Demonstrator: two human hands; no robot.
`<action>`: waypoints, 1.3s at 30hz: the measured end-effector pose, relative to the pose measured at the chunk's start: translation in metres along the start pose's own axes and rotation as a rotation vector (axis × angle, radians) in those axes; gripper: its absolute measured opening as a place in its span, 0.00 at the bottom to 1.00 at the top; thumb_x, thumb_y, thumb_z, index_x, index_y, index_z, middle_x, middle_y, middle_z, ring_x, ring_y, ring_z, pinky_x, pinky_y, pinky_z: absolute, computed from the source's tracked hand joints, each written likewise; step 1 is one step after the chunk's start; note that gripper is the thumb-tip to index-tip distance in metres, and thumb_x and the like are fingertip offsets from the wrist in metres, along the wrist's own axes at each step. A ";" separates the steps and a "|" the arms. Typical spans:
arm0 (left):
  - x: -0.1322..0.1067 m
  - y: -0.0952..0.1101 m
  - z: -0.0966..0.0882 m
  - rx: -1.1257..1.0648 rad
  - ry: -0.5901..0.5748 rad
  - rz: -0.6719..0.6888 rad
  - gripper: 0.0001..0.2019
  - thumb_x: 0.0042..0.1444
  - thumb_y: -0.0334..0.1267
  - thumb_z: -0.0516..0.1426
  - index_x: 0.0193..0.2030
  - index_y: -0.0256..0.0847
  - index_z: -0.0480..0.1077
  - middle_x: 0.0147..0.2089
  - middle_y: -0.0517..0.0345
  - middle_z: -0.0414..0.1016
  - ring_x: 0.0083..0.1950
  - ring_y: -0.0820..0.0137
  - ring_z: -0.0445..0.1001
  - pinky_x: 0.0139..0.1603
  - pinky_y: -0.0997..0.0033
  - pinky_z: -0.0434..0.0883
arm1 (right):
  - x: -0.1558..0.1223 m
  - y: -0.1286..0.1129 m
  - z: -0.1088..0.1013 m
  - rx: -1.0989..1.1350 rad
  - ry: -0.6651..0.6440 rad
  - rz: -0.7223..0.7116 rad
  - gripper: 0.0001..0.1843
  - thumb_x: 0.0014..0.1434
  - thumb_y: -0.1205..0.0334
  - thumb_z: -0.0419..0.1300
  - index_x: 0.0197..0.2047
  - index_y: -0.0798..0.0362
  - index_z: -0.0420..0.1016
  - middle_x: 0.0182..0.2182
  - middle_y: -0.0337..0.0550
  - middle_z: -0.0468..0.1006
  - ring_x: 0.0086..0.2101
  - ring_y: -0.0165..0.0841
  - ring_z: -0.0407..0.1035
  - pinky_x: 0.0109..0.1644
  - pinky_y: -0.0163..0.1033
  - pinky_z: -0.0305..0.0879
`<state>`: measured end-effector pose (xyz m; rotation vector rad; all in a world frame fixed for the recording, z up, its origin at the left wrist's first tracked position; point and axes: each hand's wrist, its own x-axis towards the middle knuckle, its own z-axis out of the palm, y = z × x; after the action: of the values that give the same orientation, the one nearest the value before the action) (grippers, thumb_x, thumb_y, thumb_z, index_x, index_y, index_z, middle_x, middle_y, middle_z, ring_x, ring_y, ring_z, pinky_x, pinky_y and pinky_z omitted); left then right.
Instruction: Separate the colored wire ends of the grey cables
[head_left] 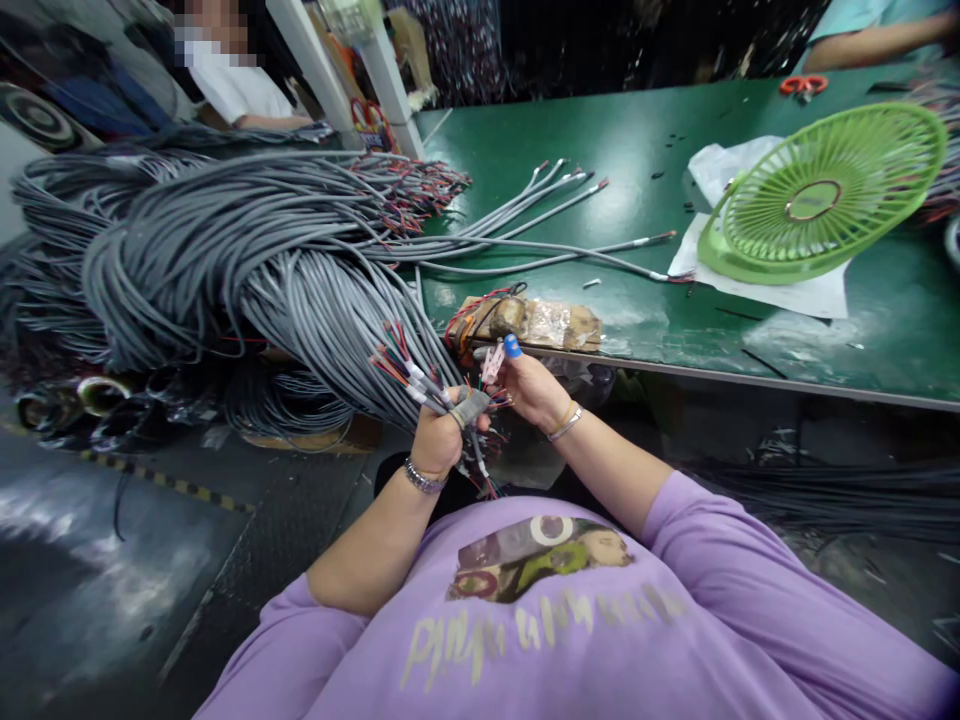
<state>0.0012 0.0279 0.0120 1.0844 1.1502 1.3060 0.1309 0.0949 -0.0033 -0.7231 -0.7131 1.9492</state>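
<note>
My left hand is closed around several grey cables, near their ends. Stripped coloured wires fan out beyond the fist, and a grey wrap covers the thumb. Close beside it, my right hand has a blue cover on one fingertip. Its fingers pinch a small pale pink piece whose kind I cannot make out. Thin coloured wires show between the two hands, partly hidden by the fingers. More wire ends hang below the left hand.
A large heap of grey cables lies to the left, some reaching across the green table. A taped block sits at the table's front edge. Farther right are a green fan and orange-handled scissors. Other people are across the table.
</note>
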 end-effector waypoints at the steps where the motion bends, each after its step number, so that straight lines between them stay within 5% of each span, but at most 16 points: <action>1: 0.000 -0.001 0.000 0.003 -0.007 0.003 0.15 0.46 0.46 0.66 0.19 0.38 0.73 0.17 0.60 0.70 0.19 0.76 0.66 0.24 0.73 0.64 | 0.000 0.001 0.001 0.016 0.014 -0.023 0.30 0.53 0.33 0.61 0.34 0.56 0.78 0.25 0.40 0.73 0.26 0.27 0.65 0.29 0.32 0.63; 7: 0.001 -0.004 0.000 0.092 -0.038 0.012 0.15 0.48 0.43 0.65 0.17 0.39 0.71 0.17 0.60 0.70 0.20 0.76 0.64 0.24 0.74 0.61 | 0.000 0.002 0.007 0.019 0.073 -0.080 0.31 0.51 0.32 0.61 0.32 0.56 0.77 0.24 0.40 0.73 0.25 0.26 0.64 0.29 0.32 0.62; 17: -0.006 -0.007 -0.006 0.111 -0.029 0.030 0.17 0.49 0.48 0.65 0.18 0.39 0.71 0.17 0.59 0.69 0.20 0.75 0.66 0.21 0.73 0.62 | -0.009 -0.003 0.000 0.053 -0.032 0.124 0.35 0.55 0.27 0.51 0.35 0.54 0.74 0.26 0.41 0.73 0.24 0.27 0.63 0.27 0.33 0.64; 25: -0.010 -0.012 0.002 0.110 0.131 0.104 0.14 0.51 0.47 0.63 0.22 0.40 0.72 0.18 0.61 0.70 0.21 0.75 0.67 0.23 0.74 0.64 | -0.012 -0.005 0.005 -0.041 -0.023 -0.013 0.23 0.52 0.41 0.65 0.32 0.55 0.72 0.25 0.37 0.71 0.24 0.25 0.61 0.26 0.31 0.60; 32: -0.006 -0.010 0.009 0.093 0.145 0.129 0.13 0.52 0.44 0.63 0.22 0.40 0.72 0.18 0.61 0.71 0.20 0.76 0.67 0.24 0.74 0.64 | -0.006 0.006 0.001 -0.033 0.034 -0.058 0.32 0.54 0.30 0.56 0.32 0.54 0.73 0.28 0.42 0.75 0.26 0.28 0.64 0.28 0.33 0.62; 39: -0.006 -0.010 0.011 0.128 0.147 0.147 0.13 0.53 0.43 0.62 0.22 0.40 0.72 0.18 0.61 0.71 0.22 0.75 0.67 0.27 0.73 0.65 | 0.002 0.006 0.009 0.090 0.003 0.044 0.32 0.54 0.29 0.56 0.32 0.53 0.72 0.25 0.41 0.73 0.24 0.29 0.64 0.27 0.35 0.64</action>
<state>0.0134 0.0225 0.0031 1.2010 1.2976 1.4619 0.1204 0.0921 -0.0016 -0.6916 -0.6076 2.0058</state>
